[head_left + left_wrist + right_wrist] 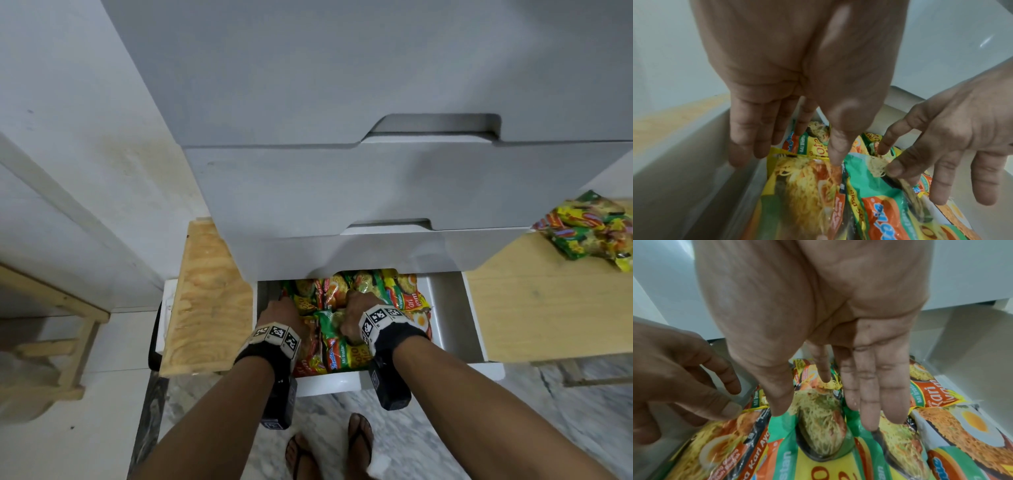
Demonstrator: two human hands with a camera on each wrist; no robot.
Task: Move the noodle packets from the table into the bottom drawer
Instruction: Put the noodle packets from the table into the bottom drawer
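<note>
The white bottom drawer [448,308] is pulled out, and several noodle packets [342,353] lie flat in it. Both hands reach down into it. My left hand [281,306] hangs at the drawer's left wall [694,178] with straight fingers, its thumb tip touching a yellow packet [801,186]. My right hand [354,305] is spread over a green packet [822,426] in the middle, fingers straight, gripping nothing. In the left wrist view its fingertips [894,168] touch that green packet [875,186]. More packets [589,229] lie in a heap on the wooden table [534,308] to the right.
Two shut upper drawers [342,188] overhang the back of the open one. A plywood board [209,298] lies left of the drawer and a wooden frame [51,342] stands further left. My sandalled feet [329,445] stand on marble floor in front.
</note>
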